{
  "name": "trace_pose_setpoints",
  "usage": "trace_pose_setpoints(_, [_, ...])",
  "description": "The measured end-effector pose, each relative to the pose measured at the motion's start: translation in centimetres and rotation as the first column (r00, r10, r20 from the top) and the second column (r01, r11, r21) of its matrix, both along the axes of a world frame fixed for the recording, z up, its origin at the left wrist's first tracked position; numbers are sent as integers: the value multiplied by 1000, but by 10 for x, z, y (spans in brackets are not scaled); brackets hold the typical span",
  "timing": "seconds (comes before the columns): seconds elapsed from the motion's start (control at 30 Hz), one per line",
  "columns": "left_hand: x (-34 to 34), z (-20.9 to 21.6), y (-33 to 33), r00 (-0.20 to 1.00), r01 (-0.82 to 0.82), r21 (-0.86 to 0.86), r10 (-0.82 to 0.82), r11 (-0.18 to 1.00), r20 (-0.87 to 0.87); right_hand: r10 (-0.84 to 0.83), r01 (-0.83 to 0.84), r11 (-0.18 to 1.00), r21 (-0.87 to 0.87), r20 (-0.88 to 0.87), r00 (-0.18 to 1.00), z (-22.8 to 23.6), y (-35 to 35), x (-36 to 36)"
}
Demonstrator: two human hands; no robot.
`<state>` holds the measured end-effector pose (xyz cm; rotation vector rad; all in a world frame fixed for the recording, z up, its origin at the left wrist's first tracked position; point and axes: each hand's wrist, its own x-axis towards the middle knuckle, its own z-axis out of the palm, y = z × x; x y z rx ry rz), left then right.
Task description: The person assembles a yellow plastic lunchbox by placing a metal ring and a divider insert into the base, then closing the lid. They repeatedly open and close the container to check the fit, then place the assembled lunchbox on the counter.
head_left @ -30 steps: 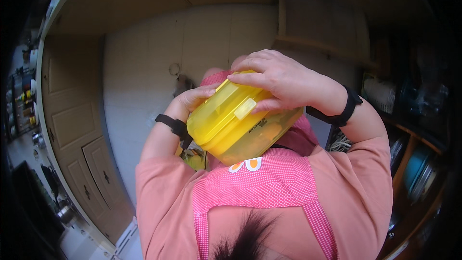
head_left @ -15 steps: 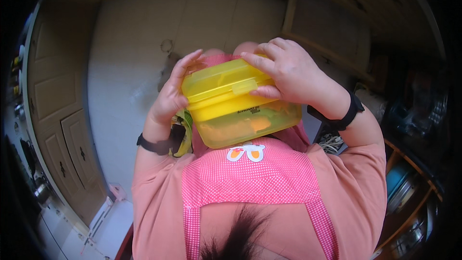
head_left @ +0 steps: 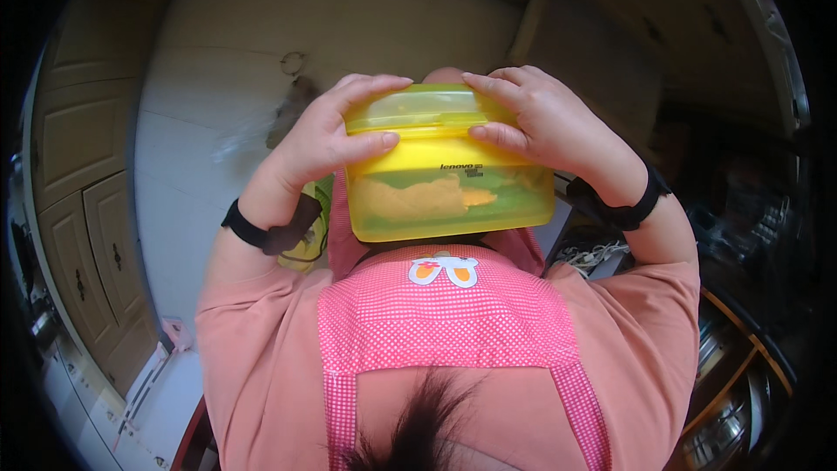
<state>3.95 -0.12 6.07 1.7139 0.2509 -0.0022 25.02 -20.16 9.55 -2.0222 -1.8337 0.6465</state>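
A see-through yellow plastic lunch box (head_left: 449, 196) is held up in front of my lap, tilted so that its front faces me. Its lid (head_left: 418, 107) sits on the far upper side, with a solid yellow band below it. Something orange shows blurrily through the wall; I cannot make out its kind. My left hand (head_left: 344, 126) grips the left end, thumb on the front band and fingers over the lid. At the right end my right hand (head_left: 536, 122) holds in the same way. Whether the lid is fully snapped on cannot be told.
Wooden cabinets (head_left: 83, 201) line the left side. A bundle of pale cables (head_left: 593, 253) lies right of my lap. Shelves with metal cookware (head_left: 728, 423) stand at the lower right. A green and yellow item (head_left: 305, 244) is beside my left wrist. Pale floor tiles (head_left: 227, 61) spread ahead.
The lunch box has tipped so its front faces me more squarely. My left hand has shifted from touching its left end to a grip with thumb in front. My right thumb has moved up.
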Motion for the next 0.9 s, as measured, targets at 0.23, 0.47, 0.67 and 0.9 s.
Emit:
trace_pose_setpoints(0.23, [25, -5, 8, 974, -144, -235, 95, 961, -206, -76, 137, 978, 160, -341, 937, -3, 6, 16])
trace_pose_setpoints(0.47, [28, -3, 8, 978, -132, -262, 83, 956, -192, -14, 60, 986, 156, -278, 961, -3, 18, 22])
trace_pose_setpoints(0.67, [28, -3, 11, 972, -140, -279, 79, 950, -221, -11, 73, 983, 168, -339, 941, -8, 23, 18])
trace_pose_setpoints(0.9, [32, -16, 14, 969, -73, -309, -6, 948, -247, 79, -58, 975, 213, -95, 992, -9, 22, 22])
